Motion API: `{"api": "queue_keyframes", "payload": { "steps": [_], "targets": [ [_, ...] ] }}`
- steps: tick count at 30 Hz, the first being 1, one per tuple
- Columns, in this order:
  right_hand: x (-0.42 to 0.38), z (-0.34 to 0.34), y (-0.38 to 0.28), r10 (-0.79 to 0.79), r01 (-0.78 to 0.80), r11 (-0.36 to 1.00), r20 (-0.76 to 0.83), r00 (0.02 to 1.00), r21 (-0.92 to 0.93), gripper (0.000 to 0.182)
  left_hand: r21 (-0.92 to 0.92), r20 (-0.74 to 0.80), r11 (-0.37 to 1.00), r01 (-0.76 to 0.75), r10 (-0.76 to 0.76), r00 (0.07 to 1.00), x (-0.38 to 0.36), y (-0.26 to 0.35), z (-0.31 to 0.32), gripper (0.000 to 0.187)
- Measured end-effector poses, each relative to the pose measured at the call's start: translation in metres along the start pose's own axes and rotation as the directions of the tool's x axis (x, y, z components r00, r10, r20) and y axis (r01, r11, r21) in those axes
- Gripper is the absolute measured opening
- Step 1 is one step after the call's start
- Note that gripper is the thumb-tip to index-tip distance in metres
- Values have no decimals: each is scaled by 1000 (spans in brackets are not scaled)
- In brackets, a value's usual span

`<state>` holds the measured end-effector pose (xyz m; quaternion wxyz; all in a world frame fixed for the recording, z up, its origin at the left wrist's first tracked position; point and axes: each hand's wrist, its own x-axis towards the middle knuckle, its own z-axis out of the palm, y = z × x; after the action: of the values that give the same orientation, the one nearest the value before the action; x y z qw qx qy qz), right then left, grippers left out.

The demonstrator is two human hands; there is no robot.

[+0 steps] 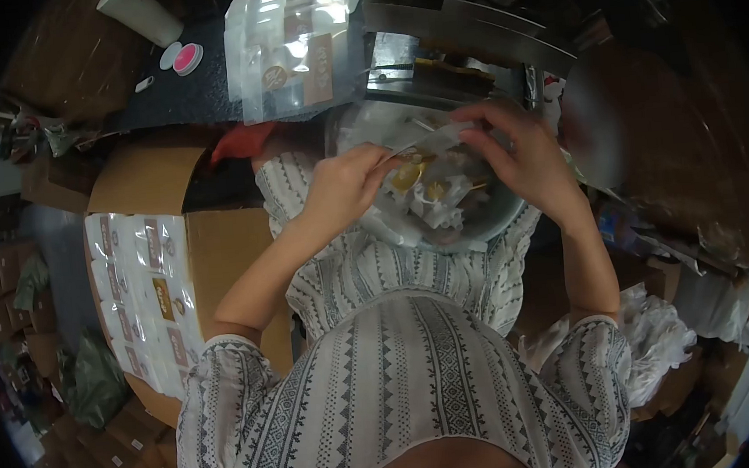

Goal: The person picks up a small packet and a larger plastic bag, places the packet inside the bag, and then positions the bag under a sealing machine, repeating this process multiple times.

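A clear plastic bag is stretched between my two hands above a round basin on my lap. My left hand is closed, thumb and fingers pinching the bag's left end. On the other side my right hand curls its thumb and fingers around the bag's right edge. Inside the basin lie small gold-coloured pieces and crumpled clear wrappers; what the pieces are is too small to tell.
An open cardboard box of printed clear packets stands at my left. More flat printed bags lie on the dark table, beside a round pink tub and a white cup. White plastic bags are heaped at right.
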<state>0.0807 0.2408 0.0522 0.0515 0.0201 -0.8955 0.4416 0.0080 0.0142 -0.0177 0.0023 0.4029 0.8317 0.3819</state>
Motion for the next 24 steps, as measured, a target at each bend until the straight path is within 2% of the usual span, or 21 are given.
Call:
{"api": "queue_keyframes", "payload": {
  "steps": [1,2,3,4,5,6,7,8,10,12,14,16,17,18,19,20,21,22,23,24],
  "targets": [
    [0,1,5,0,0,1000,-2,1000,0,23,-78,104,995,56,-48,993,1,-3,8,13],
    [1,4,14,5,-2,1000,-118,993,20,22,-78,104,996,53,-45,994,3,-7,19,13],
    [1,5,21,11,-2,999,-230,973,41,22,-256,224,928,270,-214,951,4,-12,31,17],
    [0,1,27,10,-1,999,-230,973,41,22,-391,367,785,480,-345,864,9,-11,36,21],
    [-1,-6,34,5,-21,998,-271,963,-59,24,-390,367,786,479,-344,864,17,-9,38,21],
    [-4,-11,39,-4,-47,986,-312,950,-158,26,-467,389,709,529,-373,843,29,0,33,24],
    [-7,-17,37,-1,-51,986,-312,950,-157,26,-536,415,620,573,-397,819,38,5,33,27],
    [-11,-25,31,31,-100,970,-292,956,-224,25,-536,418,619,574,-396,818,44,4,38,27],
    [-17,-36,35,63,-146,946,-275,959,-290,24,-677,479,335,656,-477,737,56,0,46,30],
    [-21,-47,56,213,-353,842,-349,913,-408,23,-681,482,328,655,-473,738,60,-1,47,30],
    [-22,-54,107,223,-353,823,-319,921,-445,23,-682,488,320,658,-471,735,59,1,43,30],
    [-19,-54,108,227,-347,804,-290,930,-482,23,-573,397,578,581,-424,814,58,1,29,29],
    [-20,-56,105,269,-361,846,-269,925,-393,24,-573,392,580,578,-425,816,57,-5,22,29],
    [-20,-57,100,313,-377,877,-243,918,-298,24,-414,-52,853,318,-371,927,56,-15,12,33],
    [-19,-57,101,316,-380,877,-243,917,-295,24,-94,-441,990,104,-135,887,54,-24,3,37],
    [-18,-58,103,322,-385,852,-225,920,-355,23,-94,-437,990,103,-134,889,49,-40,1,37],
    [-17,-59,105,327,-385,825,-205,922,-415,22,339,-320,930,144,-30,947,38,-62,4,41],
    [-17,-59,107,326,-382,826,-202,924,-415,22,711,-165,694,112,10,986,32,-70,4,47],
    [-15,-59,111,306,-365,830,-202,930,-422,23,715,-171,690,115,13,985,28,-76,5,47],
    [-13,-59,111,289,-351,834,-205,935,-426,23,697,-206,713,70,106,973,24,-75,2,41]
  ]
}}
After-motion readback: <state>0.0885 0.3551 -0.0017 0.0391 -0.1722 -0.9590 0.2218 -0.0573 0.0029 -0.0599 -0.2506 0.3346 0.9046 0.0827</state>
